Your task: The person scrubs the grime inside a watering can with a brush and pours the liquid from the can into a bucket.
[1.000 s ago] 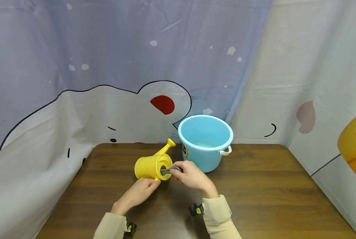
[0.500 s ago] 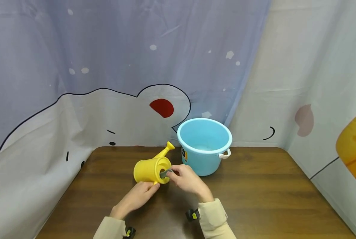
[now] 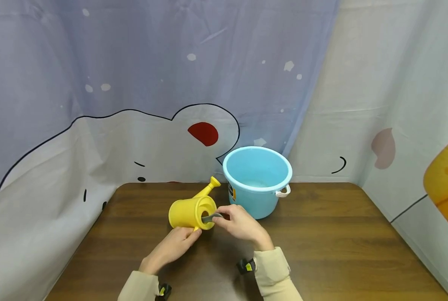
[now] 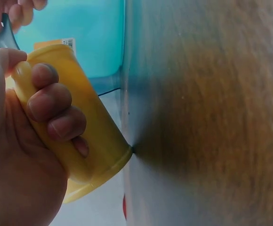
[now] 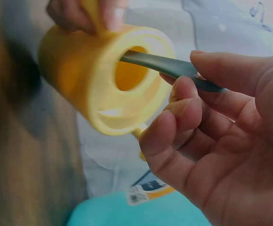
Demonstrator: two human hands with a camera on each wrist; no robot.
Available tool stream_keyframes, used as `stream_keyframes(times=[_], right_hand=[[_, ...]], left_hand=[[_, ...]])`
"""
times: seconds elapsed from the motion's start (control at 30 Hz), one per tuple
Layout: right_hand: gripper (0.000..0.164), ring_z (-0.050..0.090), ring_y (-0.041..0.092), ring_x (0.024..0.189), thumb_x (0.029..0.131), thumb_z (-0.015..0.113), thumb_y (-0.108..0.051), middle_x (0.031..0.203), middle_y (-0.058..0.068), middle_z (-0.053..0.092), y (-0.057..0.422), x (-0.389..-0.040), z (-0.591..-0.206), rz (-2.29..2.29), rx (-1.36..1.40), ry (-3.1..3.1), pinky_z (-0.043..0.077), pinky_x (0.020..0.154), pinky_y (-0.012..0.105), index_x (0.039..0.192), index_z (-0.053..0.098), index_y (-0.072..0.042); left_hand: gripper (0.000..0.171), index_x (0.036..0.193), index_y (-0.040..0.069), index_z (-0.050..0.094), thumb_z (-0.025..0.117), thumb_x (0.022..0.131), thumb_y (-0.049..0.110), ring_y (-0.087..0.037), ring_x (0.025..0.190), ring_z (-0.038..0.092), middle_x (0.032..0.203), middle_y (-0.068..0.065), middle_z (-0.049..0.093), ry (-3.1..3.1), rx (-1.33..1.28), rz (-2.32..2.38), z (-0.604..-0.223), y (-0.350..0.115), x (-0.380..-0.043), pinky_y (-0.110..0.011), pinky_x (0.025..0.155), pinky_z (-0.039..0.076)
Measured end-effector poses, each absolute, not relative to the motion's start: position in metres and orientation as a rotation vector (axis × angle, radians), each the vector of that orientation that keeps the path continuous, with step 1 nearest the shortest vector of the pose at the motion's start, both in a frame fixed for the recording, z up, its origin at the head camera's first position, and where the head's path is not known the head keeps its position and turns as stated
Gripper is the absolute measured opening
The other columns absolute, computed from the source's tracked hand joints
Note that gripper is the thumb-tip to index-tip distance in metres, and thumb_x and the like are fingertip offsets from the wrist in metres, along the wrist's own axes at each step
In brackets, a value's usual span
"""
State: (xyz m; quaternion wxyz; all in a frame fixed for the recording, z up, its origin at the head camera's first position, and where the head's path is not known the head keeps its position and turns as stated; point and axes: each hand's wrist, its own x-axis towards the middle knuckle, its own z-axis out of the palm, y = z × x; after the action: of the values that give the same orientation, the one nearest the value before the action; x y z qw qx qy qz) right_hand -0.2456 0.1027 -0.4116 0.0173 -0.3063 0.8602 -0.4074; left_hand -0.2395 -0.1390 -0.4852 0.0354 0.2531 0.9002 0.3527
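Yellow watering can [image 3: 184, 213] tilted over at the tabletop [image 3: 340, 234], mouth toward the right hand [image 3: 243, 225].
Left hand [image 3: 175, 246] had its fingers curled round the can's handle; right thumb and fingers pinched the outer end of a grey-green utensil [image 5: 164, 66], whose far end sat hidden inside the can's round opening. Can was left of the light-blue bucket [image 3: 258, 205] and near it; whether its base edge bore on the wood, could not tell for sure. Judged thin plastic: light, stiff, not fragile, slick if wet; contents unseen, so weight uncertain. Best hold seemed the handle; utensil looked smooth and rigid, best pinched at its outer end.
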Motion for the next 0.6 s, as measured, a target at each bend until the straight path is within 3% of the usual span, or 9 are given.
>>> stream_keyframes(times=[0.3,0.6], right_hand=[[0.010,0.040,0.004,0.055,0.096,0.063,-0.021,0.061,-0.012,0.042,0.114,-0.242,-0.398,-1.297,-0.925,2.714,0.037,0.053,0.024,0.091,0.071,-0.020],[0.013,0.044,0.006,0.057,0.096,0.063,-0.019,0.063,-0.009,0.046,0.094,-0.247,-0.417,-1.269,-0.959,2.669,0.037,0.055,0.023,0.091,0.070,-0.009]], left_hand=[[0.045,0.065,0.018,0.047,0.044,0.104,0.039,-0.002,0.050,0.031,0.057,0.013,0.034,2.776,0.796,1.092,-0.484,-0.139,-0.241,-0.023,0.052,0.033],[0.044,0.067,0.019,0.049,0.044,0.105,0.039,-0.003,0.052,0.033,0.058,0.012,0.034,2.767,0.796,1.066,-0.486,-0.139,-0.241,-0.024,0.053,0.035]])
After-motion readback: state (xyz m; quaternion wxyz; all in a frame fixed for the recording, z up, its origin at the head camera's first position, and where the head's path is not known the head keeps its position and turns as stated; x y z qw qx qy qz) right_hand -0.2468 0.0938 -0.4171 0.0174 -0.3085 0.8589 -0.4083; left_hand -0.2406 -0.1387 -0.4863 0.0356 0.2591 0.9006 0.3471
